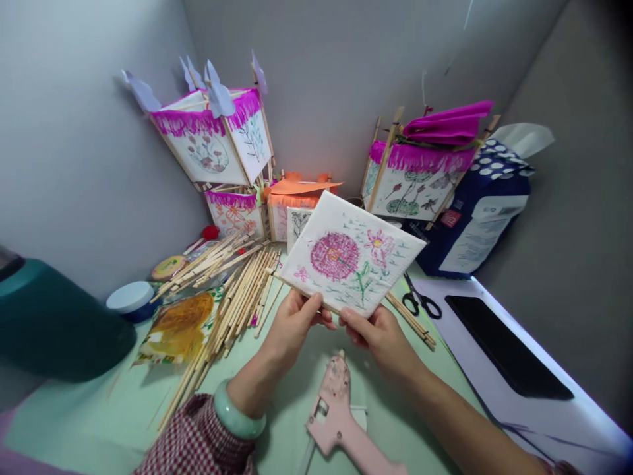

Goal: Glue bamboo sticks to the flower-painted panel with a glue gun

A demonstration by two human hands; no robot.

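Both my hands hold up a white square panel with a pink flower drawing on it. My left hand pinches its lower edge, thumb on top, and a thin wooden stick runs along that edge. My right hand grips the same edge further right, fingers closed on it. A pink glue gun lies on the green table just below my hands. A pile of wooden sticks lies to the left.
Paper lanterns with magenta fringe stand at the back left and back right. Black scissors, a blue tissue pack, a dark phone, a blue-lidded jar and a teal object surround the work area.
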